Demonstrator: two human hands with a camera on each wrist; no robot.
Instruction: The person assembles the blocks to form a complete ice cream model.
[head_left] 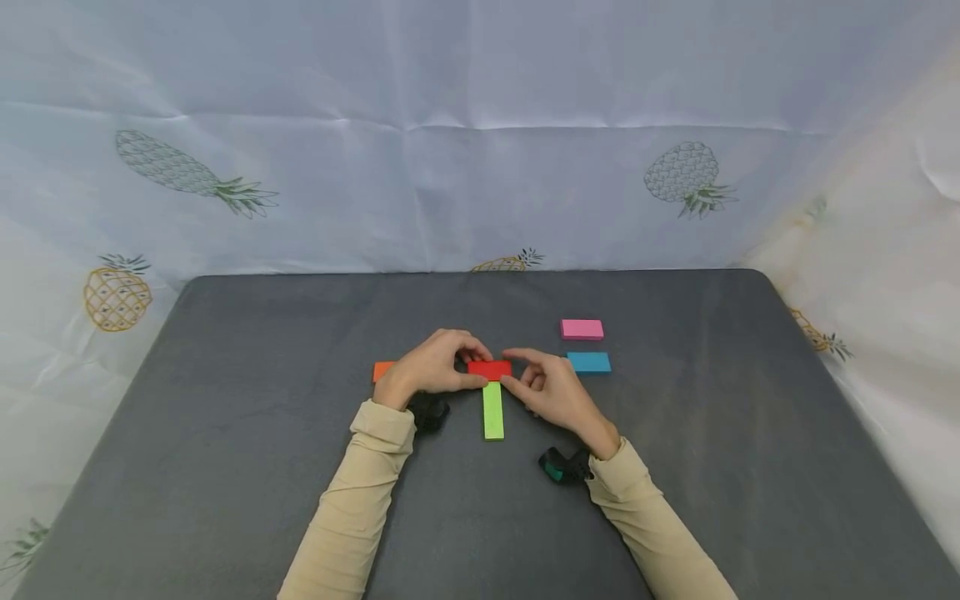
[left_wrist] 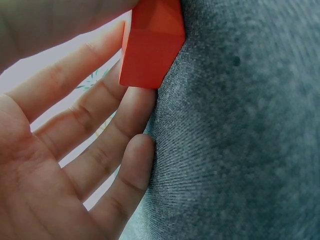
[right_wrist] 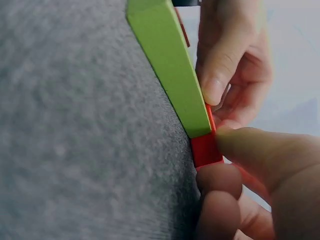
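Note:
A red block (head_left: 490, 370) lies crosswise at the far end of a lime-green block (head_left: 492, 412), and the two touch in a T shape. My left hand (head_left: 438, 363) pinches the red block's left end between thumb and fingers; the left wrist view shows the end of this red block (left_wrist: 145, 57) close up. At its right end, my right hand (head_left: 551, 387) pinches the same block with thumb and fingertips. In the right wrist view, the green block (right_wrist: 170, 65) butts against the red block (right_wrist: 206, 150), both on the dark tabletop.
An orange block (head_left: 382, 371) is partly hidden behind my left hand. Right of the hands lie a blue block (head_left: 588, 362) and, farther back, a pink block (head_left: 582, 330). The grey table (head_left: 300, 317) ends at a pineapple-print curtain (head_left: 420, 192).

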